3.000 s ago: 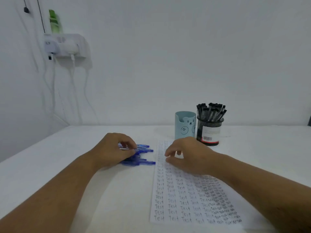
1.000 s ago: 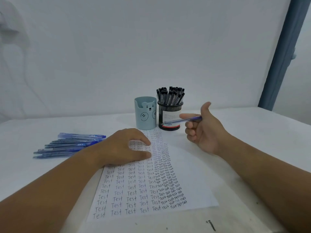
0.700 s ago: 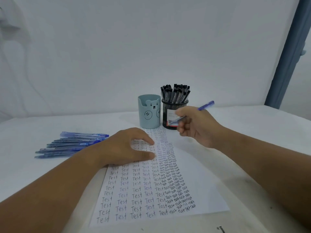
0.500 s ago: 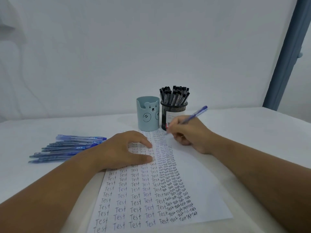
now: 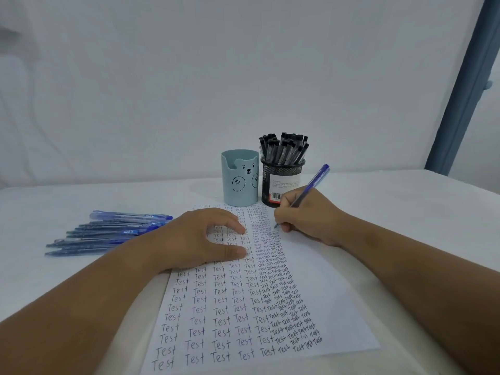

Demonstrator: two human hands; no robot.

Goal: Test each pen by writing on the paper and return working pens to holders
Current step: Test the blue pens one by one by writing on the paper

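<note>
Our right hand (image 5: pixel 305 215) has its fingers curled round a blue pen (image 5: pixel 308 192), pinched low on the barrel the usual writing way, so the cap end sticks up and back toward the right while the tip comes down on the paper (image 5: pixel 319 293). The tip sits right at the edge of the written columns, up near the far end of the sheet, just beside the crammed rows of "Test" on the right of the writing.

Our left hand (image 5: pixel 200 239) is flat-ish on the sheet, fingers loosely spread and pressing down on the upper left part, thumb stretched out along the page. It's got nothing in it, it's just resting on the paper.

The sheet is covered in neat columns of "Test", with the right-hand ones much tighter and overlapping. The right part of the page is still blank.

Off to the left, on the white table (image 5: pixel 405 212), a bunch of blue pens (image 5: pixel 108 234) lies side by side, all pointing roughly the same way, near our left wrist but apart from the paper.

At the far end of the sheet stand two holders next to each other: a light blue bear cup (image 5: pixel 239 178) on the left and a black mesh cup (image 5: pixel 281 182) on the right, stuffed with black-capped pens (image 5: pixel 284 148). We can't tell what's inside the bear one from here.
</note>
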